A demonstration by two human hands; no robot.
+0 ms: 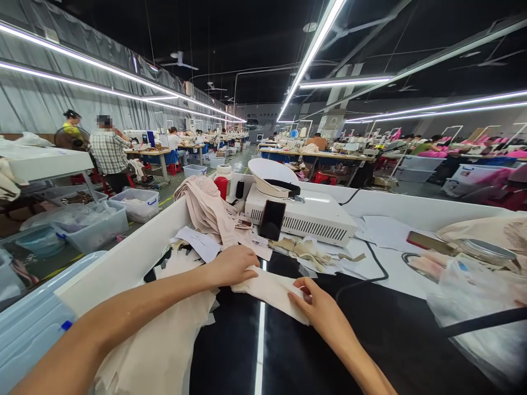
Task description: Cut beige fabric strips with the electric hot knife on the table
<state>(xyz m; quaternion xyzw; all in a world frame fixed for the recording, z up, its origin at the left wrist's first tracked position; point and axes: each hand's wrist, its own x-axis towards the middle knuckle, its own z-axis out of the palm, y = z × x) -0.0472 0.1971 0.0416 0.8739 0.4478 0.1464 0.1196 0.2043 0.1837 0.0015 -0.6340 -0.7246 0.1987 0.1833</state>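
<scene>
A pale cream fabric strip stretches between my two hands over the glossy black work surface. My left hand is closed on its left end, fingers curled down with the thumb pointing right. At the strip's right end, my right hand has thumb and fingers bent around the edge, pinching it. Beneath my left forearm lies a pile of cream fabric pieces. A printed paper slip rests beside my left wrist.
Behind the strip stands a phone, leaning on a white vented box with a white visor cap on top. Folded pink fabric and a red thread spool sit back left. Fabric scraps and a plastic bag lie around.
</scene>
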